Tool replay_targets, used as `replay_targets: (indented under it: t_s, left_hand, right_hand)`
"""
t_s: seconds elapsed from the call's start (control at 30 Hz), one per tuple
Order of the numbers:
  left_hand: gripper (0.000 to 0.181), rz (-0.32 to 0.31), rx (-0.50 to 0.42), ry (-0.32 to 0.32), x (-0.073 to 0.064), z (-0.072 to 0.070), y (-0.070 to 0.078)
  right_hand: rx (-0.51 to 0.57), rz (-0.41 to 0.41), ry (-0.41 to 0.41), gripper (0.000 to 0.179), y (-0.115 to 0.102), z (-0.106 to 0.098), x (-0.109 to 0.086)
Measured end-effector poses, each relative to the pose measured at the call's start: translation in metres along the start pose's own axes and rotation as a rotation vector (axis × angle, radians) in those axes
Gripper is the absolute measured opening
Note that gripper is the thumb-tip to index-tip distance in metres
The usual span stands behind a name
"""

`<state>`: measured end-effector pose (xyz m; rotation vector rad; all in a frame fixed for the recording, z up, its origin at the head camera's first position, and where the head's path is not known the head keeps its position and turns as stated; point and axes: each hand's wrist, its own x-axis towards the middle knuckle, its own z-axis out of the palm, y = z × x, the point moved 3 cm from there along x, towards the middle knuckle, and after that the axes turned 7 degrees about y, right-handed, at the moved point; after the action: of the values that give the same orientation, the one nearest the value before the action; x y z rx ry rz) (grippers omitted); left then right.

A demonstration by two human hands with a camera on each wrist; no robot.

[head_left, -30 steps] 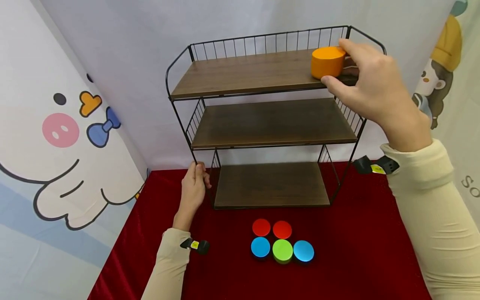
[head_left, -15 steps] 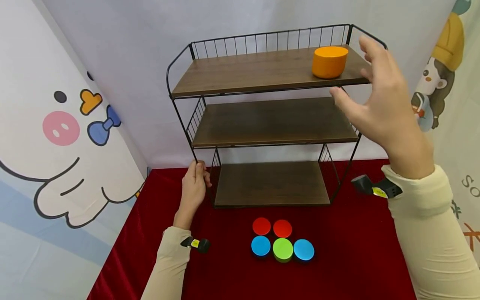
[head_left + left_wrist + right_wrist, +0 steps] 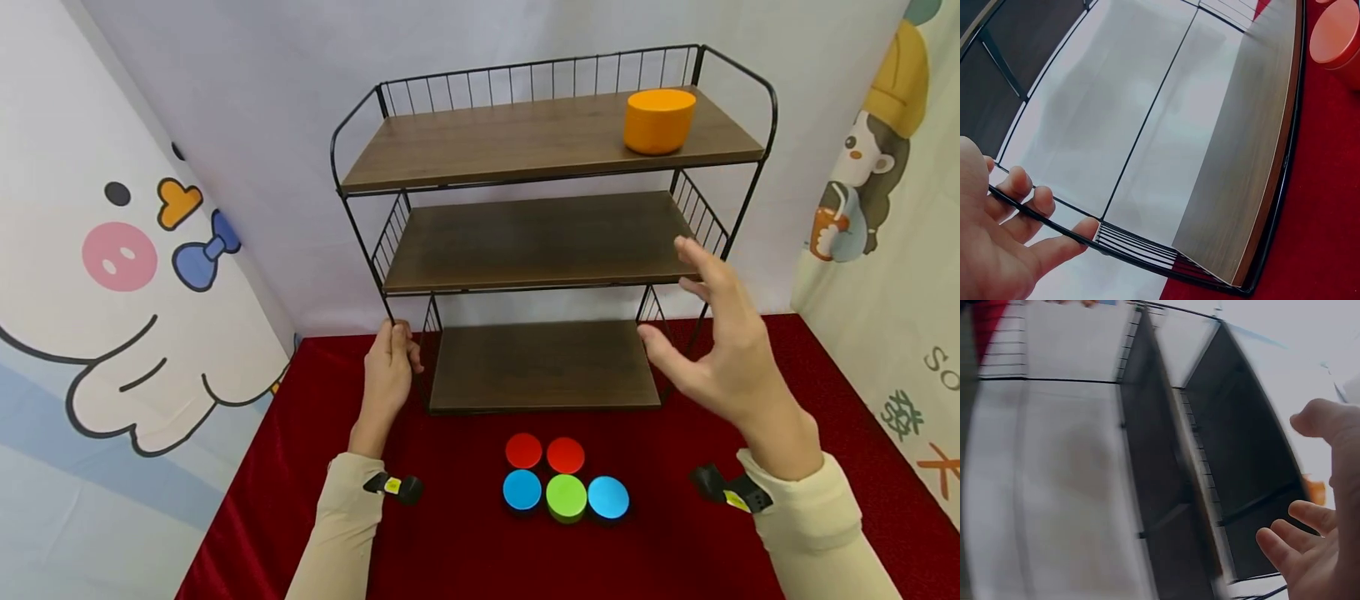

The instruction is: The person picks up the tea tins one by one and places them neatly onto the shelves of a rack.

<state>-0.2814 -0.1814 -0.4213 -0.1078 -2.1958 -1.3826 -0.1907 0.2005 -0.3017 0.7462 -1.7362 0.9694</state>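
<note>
A three-tier shelf rack [image 3: 540, 242] with black wire frame and brown wooden boards stands on the red cloth. My left hand [image 3: 388, 367] grips its front left post low down; in the left wrist view the fingers [image 3: 1044, 200] curl past the black bar. An orange round container [image 3: 658, 122] sits on the right part of the top board. My right hand [image 3: 723, 350] hovers before the rack's right side, fingers spread and holding nothing. In front of the rack lie two red round containers [image 3: 523, 451], two blue ones [image 3: 522, 490] and a green one [image 3: 566, 497].
Red cloth [image 3: 465, 550] covers the table under the rack. A pale curtain [image 3: 247, 50] hangs close behind it. Printed cartoon panels flank both sides, with a white character [image 3: 97, 350] at the left.
My right hand has let go of the orange container, drawn back to the right, and come down beside the lower shelves. The left hand keeps its grip on the post.
</note>
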Motion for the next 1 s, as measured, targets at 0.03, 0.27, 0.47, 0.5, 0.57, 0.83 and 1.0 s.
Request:
replay_targets:
  t_s: [0.03,0.27,0.47,0.5,0.57,0.83,1.0]
  left_hand:
    - [0.038,0.004,-0.002,0.001,0.0,0.0,0.0]
    - [0.04,-0.001,-0.027,-0.001,0.001,-0.002,0.0]
    - [0.032,-0.013,-0.056,0.007,0.0,0.001,-0.002]
    - [0.032,-0.008,-0.059,0.012,0.0,0.001,-0.002]
    - [0.031,-0.008,-0.064,0.017,0.0,0.002,-0.001]
    - [0.03,-0.018,-0.05,-0.003,-0.005,-0.005,0.029]
    - [0.03,-0.03,-0.044,-0.009,0.0,0.001,0.008]
  right_hand:
    - [-0.001,-0.006,-0.02,0.08,0.001,0.002,-0.009]
    - [0.011,0.045,-0.157,0.082,0.008,0.011,-0.071]
    - [-0.014,0.225,-0.25,0.084,0.016,-0.007,-0.119]
    - [-0.022,0.251,-0.269,0.086,0.017,-0.011,-0.127]
    - [-0.051,0.305,-0.321,0.094,0.017,-0.017,-0.143]
    - [-0.094,0.416,-0.38,0.11,0.014,-0.03,-0.191]
    - [-0.088,0.451,-0.409,0.113,0.007,-0.026,-0.209]
